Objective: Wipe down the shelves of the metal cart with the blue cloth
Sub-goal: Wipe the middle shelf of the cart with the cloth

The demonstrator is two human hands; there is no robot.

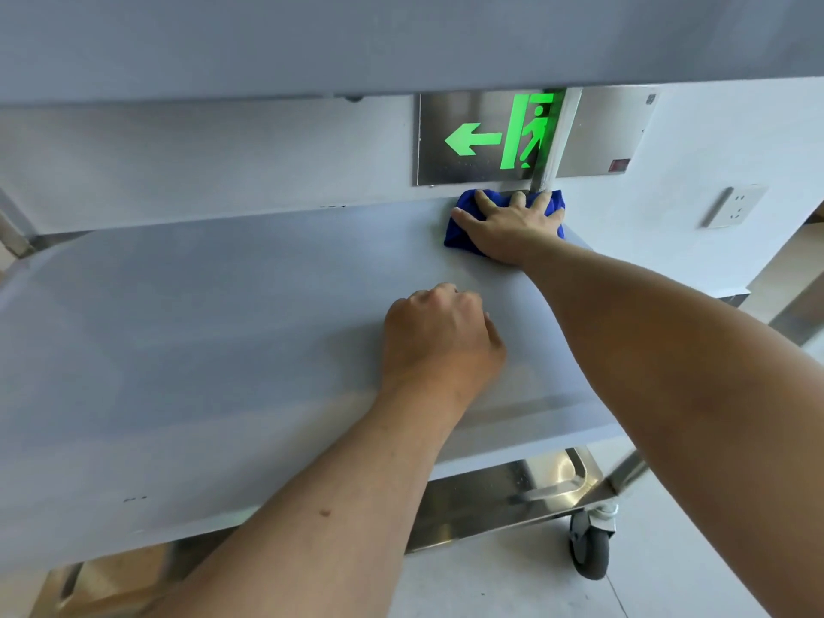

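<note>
Right hand (508, 225) lies flat, fingers spread and straight, pressing the blue cloth (459, 234) onto the middle shelf (223, 327) of the metal cart. Cloth position: far right corner of this shelf, bunched under the palm, touching the base of the upright post (555, 140) at that corner. Left hand (439, 336) is closed into a loose fist, fingers curled and holding nothing, knuckles up, resting on the same shelf nearer the front edge and well apart from the cloth. Upper shelf (401, 37) spans the top of the view. Lower shelf (548, 479) shows below the front edge, bare polished steel, with a caster wheel (591, 550) at its right corner. Behind the cart, the wall carries a green exit sign (490, 138) and a white socket (735, 206).
</note>
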